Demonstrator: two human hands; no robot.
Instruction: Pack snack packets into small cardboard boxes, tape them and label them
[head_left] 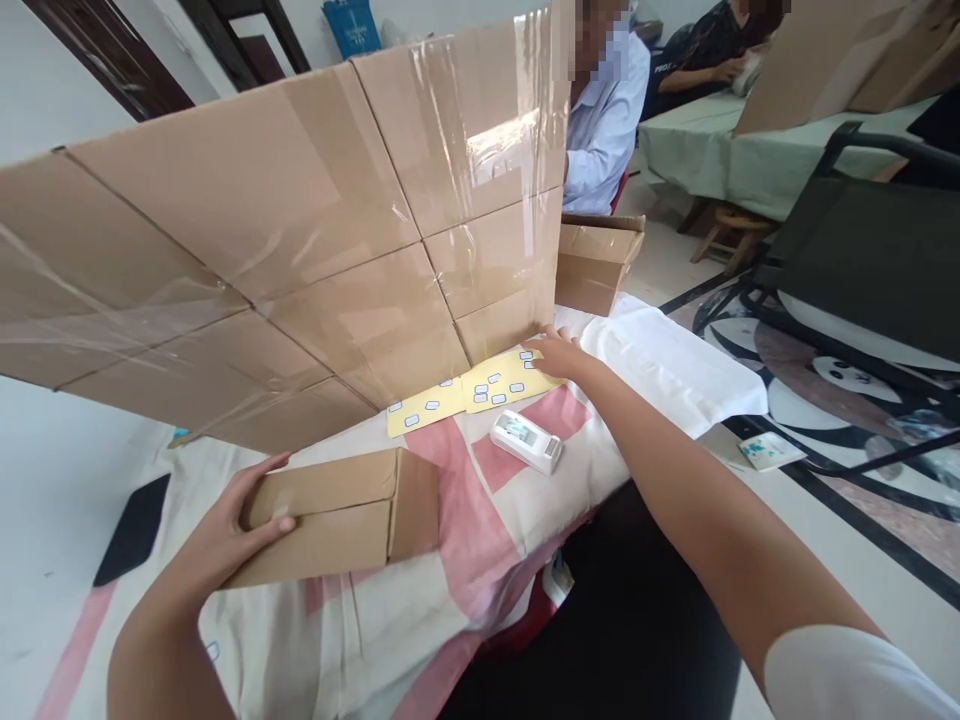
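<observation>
My left hand [244, 515] is wrapped round the near end of a closed cardboard box [337, 515], thumb on the near side and fingers over the far side. My right hand [556, 355] lies with its fingers stretched out over the right end of a yellow card [491, 385], close to the foot of a tall cardboard wall [330, 220]. Small white, blue-edged rectangles are scattered on the card. Beside it lies a second yellow sheet [424, 410] with similar marks. A white oblong case [526, 441] with a blue-green print rests nearer me.
A pink and white cloth [480, 530] covers the table. Beyond the wall's right edge stand an open cardboard box [592, 265] and a seated person in a light shirt [611, 120]. A dark chair [862, 230] is at right; a black flat object [133, 530] lies at left.
</observation>
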